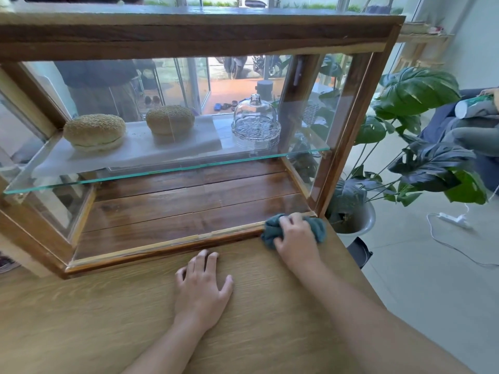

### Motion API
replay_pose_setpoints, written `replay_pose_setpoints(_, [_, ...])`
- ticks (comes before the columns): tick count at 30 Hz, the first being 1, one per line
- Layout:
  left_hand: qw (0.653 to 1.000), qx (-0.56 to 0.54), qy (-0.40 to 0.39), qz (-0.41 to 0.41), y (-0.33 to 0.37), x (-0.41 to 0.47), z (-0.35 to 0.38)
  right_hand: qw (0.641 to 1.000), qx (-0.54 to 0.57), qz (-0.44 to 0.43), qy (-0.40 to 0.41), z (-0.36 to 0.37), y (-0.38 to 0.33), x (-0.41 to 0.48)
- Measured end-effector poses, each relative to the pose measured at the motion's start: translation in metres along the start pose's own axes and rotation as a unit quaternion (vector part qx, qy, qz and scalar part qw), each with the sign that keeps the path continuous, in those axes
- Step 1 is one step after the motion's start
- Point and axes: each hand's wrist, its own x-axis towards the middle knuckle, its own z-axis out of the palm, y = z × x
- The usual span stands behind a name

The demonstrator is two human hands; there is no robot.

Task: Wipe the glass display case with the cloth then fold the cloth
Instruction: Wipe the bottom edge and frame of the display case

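The wood-framed glass display case (189, 36) stands on the table and fills the upper left of the view. Its front is open. A bunched teal cloth (272, 228) lies against the bottom right corner of the case's front frame. My right hand (295, 237) presses down on the cloth and grips it. My left hand (202, 287) rests flat on the table with fingers spread, just in front of the case's bottom rail, holding nothing.
On the glass shelf (162, 171) sit two sesame buns (94, 130) and a glass dome dish (255, 125). The wooden table (108, 319) ends at the right. Beyond it stand a potted monstera (405, 117) and a white cable (453, 218) on the floor.
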Motion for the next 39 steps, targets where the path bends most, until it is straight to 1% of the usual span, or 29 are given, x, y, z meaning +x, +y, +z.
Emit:
replay_pose_setpoints(2, [1.000,0.000,0.000,-0.002,0.000,0.001,0.001,0.996,0.025,-0.082,-0.017,0.015,-0.038,-0.015])
replay_pose_setpoints(4, [1.000,0.003,0.001,-0.004,0.001,0.002,0.003,0.985,0.034,-0.167,-0.037,0.027,-0.063,-0.024])
replay_pose_setpoints(6, [1.000,-0.001,0.004,-0.003,0.001,0.001,0.003,0.979,0.036,-0.196,-0.051,0.027,-0.060,-0.020])
replay_pose_setpoints(7, [1.000,-0.006,0.007,-0.004,0.001,0.001,0.002,0.980,0.032,-0.185,-0.058,0.023,-0.049,-0.016])
replay_pose_setpoints(9, [1.000,-0.015,0.007,-0.004,0.001,0.000,-0.001,0.989,0.009,-0.133,-0.064,0.013,-0.018,-0.012])
replay_pose_setpoints(13, [1.000,-0.027,0.001,0.001,0.001,-0.001,-0.004,0.999,-0.027,0.017,-0.020,-0.005,0.050,-0.003])
replay_pose_setpoints(15, [1.000,-0.022,-0.003,0.005,0.001,-0.001,-0.006,0.995,-0.056,0.083,-0.016,-0.010,0.059,0.003])
replay_pose_setpoints(16, [1.000,-0.018,-0.009,0.007,0.000,-0.001,-0.006,0.991,-0.082,0.102,-0.021,-0.010,0.056,0.005])
replay_pose_setpoints(18, [1.000,-0.016,-0.017,0.008,0.000,-0.002,-0.007,0.986,-0.129,0.101,-0.026,-0.008,0.043,0.001])
replay_pose_setpoints(20, [0.999,-0.033,-0.016,0.007,-0.001,-0.001,-0.007,0.989,-0.137,0.049,-0.029,-0.005,0.023,-0.008])
replay_pose_setpoints(22, [0.998,-0.064,-0.010,-0.002,-0.002,0.000,-0.007,0.994,-0.096,-0.023,-0.046,0.004,-0.003,-0.017])
replay_pose_setpoints(23, [0.997,-0.081,-0.003,-0.014,-0.001,0.000,-0.008,0.993,-0.070,-0.071,-0.060,0.011,-0.020,-0.023])
replay_pose_setpoints(25, [0.993,-0.108,0.010,-0.047,0.000,0.000,-0.009,0.981,-0.023,-0.177,-0.078,0.024,-0.055,-0.034])
replay_pose_setpoints(26, [0.991,-0.116,0.014,-0.064,0.001,0.000,-0.009,0.972,-0.011,-0.214,-0.093,0.029,-0.066,-0.036])
replay_pose_setpoints(27, [0.990,-0.120,0.017,-0.076,0.001,-0.001,-0.009,0.966,-0.003,-0.229,-0.117,0.030,-0.073,-0.036])
replay_pose_setpoints(28, [0.989,-0.123,0.019,-0.081,0.000,-0.001,-0.009,0.965,0.000,-0.228,-0.129,0.028,-0.071,-0.032])
replay_pose_setpoints(30, [0.990,-0.119,0.019,-0.073,-0.002,-0.003,-0.011,0.972,0.011,-0.193,-0.132,0.018,-0.049,-0.024])
replay_pose_setpoints(32, [0.992,-0.115,0.015,-0.056,-0.006,-0.007,-0.012,0.982,0.003,-0.144,-0.119,0.006,-0.018,-0.020])
replay_pose_setpoints(35, [0.993,-0.112,0.004,-0.021,-0.014,-0.014,-0.014,0.995,-0.003,-0.049,-0.082,-0.010,0.023,-0.018])
replay_pose_setpoints(37, [0.994,-0.113,0.003,-0.006,-0.022,-0.018,-0.015,0.998,-0.018,-0.012,-0.060,-0.010,0.027,-0.019])
replay_pose_setpoints(39, [0.994,-0.108,0.007,0.000,-0.028,-0.023,-0.016,0.998,-0.005,-0.020,-0.057,-0.006,0.007,-0.024])
